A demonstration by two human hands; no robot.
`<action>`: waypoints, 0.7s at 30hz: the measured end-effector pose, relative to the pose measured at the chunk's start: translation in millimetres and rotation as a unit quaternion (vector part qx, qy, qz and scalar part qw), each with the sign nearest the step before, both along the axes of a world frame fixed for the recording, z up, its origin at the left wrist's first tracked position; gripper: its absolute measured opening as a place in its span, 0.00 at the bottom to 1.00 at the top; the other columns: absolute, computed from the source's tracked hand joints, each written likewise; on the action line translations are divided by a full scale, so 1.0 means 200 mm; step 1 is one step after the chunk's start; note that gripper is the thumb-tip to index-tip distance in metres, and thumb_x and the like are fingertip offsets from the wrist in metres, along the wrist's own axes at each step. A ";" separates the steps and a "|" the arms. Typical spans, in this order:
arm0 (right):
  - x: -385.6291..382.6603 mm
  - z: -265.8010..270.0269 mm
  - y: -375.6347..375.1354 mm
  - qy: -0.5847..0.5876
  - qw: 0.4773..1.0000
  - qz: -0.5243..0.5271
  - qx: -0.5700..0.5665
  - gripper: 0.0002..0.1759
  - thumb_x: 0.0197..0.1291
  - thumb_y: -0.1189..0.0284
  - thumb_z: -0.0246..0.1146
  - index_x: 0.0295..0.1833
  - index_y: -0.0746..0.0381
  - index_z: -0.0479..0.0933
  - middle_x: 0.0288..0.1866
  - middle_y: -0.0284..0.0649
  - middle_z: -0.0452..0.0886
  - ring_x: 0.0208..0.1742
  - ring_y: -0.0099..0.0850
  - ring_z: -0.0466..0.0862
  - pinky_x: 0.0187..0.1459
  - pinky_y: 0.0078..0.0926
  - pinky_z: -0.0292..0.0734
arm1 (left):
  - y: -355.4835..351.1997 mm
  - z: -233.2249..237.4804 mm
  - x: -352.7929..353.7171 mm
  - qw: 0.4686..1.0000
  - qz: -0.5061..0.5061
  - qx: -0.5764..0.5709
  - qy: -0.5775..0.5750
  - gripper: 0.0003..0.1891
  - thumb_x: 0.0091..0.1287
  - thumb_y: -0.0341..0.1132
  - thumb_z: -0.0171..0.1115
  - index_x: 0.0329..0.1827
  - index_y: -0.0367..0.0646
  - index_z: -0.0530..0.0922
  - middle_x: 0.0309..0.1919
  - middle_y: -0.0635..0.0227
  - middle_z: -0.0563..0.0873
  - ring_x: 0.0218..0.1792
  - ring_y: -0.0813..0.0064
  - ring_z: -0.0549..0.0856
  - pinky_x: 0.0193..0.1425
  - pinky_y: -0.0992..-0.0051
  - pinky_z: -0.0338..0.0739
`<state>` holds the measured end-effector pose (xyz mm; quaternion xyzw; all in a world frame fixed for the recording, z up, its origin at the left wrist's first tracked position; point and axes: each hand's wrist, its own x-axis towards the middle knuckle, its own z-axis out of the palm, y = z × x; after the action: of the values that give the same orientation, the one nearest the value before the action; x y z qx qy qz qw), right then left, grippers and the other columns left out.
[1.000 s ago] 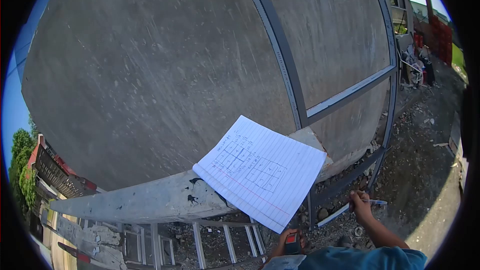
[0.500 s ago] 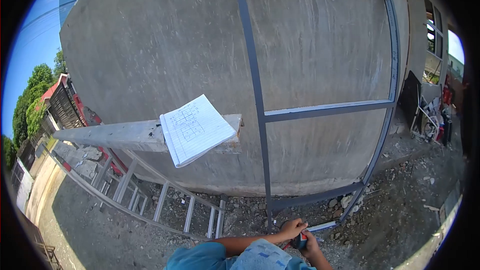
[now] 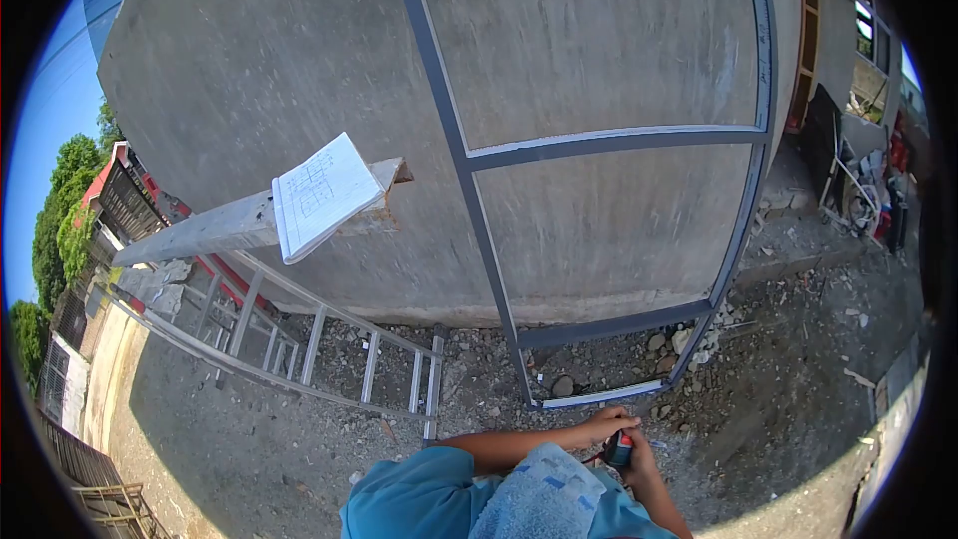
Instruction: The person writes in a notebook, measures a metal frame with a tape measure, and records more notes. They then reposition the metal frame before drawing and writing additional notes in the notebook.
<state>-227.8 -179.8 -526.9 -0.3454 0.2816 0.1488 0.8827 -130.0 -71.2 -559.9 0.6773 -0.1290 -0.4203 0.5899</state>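
Observation:
A small black and red tape measure [image 3: 618, 450] is in front of my body at the bottom of the head view. My right hand [image 3: 640, 453] is closed round its side. My left hand [image 3: 607, 424] reaches across and presses its bent fingers together at the top of the tape measure, against the right hand. Whether any blade is drawn out cannot be seen. Just beyond my hands, a grey metal frame [image 3: 486, 240] with crossbars stands upright against the wall; its bottom bar [image 3: 604, 396] is closest to them.
An open notebook [image 3: 324, 195] with a pencilled grid drawing lies on a grey beam [image 3: 200, 236] at the left. Below it an aluminium ladder [image 3: 309, 344] leans at a slant. Behind stands a concrete wall [image 3: 299, 50]. Gravel covers the ground [image 3: 778, 369], with scrap [image 3: 863, 190] at the right.
The view has tipped down and to the right, so the frame and notebook sit higher and further left. Both hands stay together at the tape measure.

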 end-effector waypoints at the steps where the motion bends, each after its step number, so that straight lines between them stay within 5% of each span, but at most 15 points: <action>1: 0.00 0.03 0.02 -0.002 1.000 0.002 -0.001 0.15 0.63 0.58 0.56 0.45 0.56 0.75 0.32 0.34 0.80 0.30 0.29 0.82 0.34 0.34 0.80 | 0.03 0.03 0.00 1.000 0.009 -0.023 0.012 0.17 0.67 0.51 0.62 0.40 0.46 0.79 0.34 0.75 0.80 0.37 0.83 0.76 0.41 0.78 0.71; 3: 0.01 -0.13 0.02 0.013 0.999 0.031 0.034 0.15 0.63 0.57 0.57 0.45 0.57 0.75 0.34 0.36 0.80 0.28 0.31 0.82 0.33 0.36 0.81 | 0.10 0.01 0.01 1.000 -0.007 -0.007 0.017 0.17 0.67 0.52 0.62 0.40 0.45 0.79 0.35 0.74 0.81 0.38 0.84 0.77 0.41 0.79 0.71; 7: 0.03 0.02 0.08 0.037 0.997 0.047 0.059 0.17 0.62 0.56 0.58 0.41 0.60 0.75 0.29 0.40 0.80 0.27 0.37 0.83 0.34 0.39 0.83 | 0.25 0.11 0.00 0.997 0.060 -0.014 -0.055 0.17 0.65 0.46 0.66 0.45 0.41 0.79 0.34 0.70 0.83 0.36 0.80 0.79 0.45 0.77 0.75; 11: 0.00 0.04 0.06 0.097 0.991 0.008 0.087 0.18 0.60 0.54 0.59 0.39 0.59 0.75 0.27 0.41 0.80 0.28 0.41 0.83 0.34 0.43 0.82 | 0.56 0.88 0.09 0.968 0.043 0.024 -0.246 0.16 0.63 0.34 0.68 0.52 0.38 0.78 0.37 0.68 0.84 0.39 0.82 0.80 0.44 0.80 0.74; 15: 0.03 0.06 -0.06 0.061 0.992 0.029 0.106 0.19 0.58 0.52 0.57 0.41 0.57 0.76 0.34 0.44 0.82 0.33 0.43 0.84 0.39 0.44 0.81 | 0.97 1.63 0.15 0.855 0.204 0.076 -0.470 0.11 0.62 0.31 0.67 0.45 0.37 0.81 0.35 0.70 0.84 0.35 0.83 0.79 0.41 0.81 0.73; 19: 0.11 0.13 -0.13 0.049 0.996 0.031 0.062 0.22 0.56 0.49 0.57 0.43 0.56 0.77 0.38 0.44 0.82 0.41 0.44 0.83 0.46 0.52 0.78 | 1.22 2.04 -0.03 0.738 0.387 0.019 -0.552 0.11 0.62 0.32 0.67 0.42 0.34 0.81 0.32 0.68 0.82 0.32 0.79 0.79 0.37 0.79 0.73; 21: 0.20 0.20 -0.14 0.056 0.997 0.029 0.050 0.22 0.56 0.48 0.58 0.43 0.56 0.77 0.37 0.44 0.82 0.41 0.44 0.83 0.45 0.53 0.77 | 1.24 2.20 -0.19 0.707 0.337 -0.049 -0.619 0.12 0.65 0.37 0.66 0.42 0.35 0.81 0.32 0.67 0.80 0.33 0.77 0.79 0.37 0.78 0.72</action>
<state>-188.7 -207.9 -487.0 -0.2995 0.3129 0.2071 0.8772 -168.8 177.0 -119.4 0.7540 -0.2489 0.3275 0.5121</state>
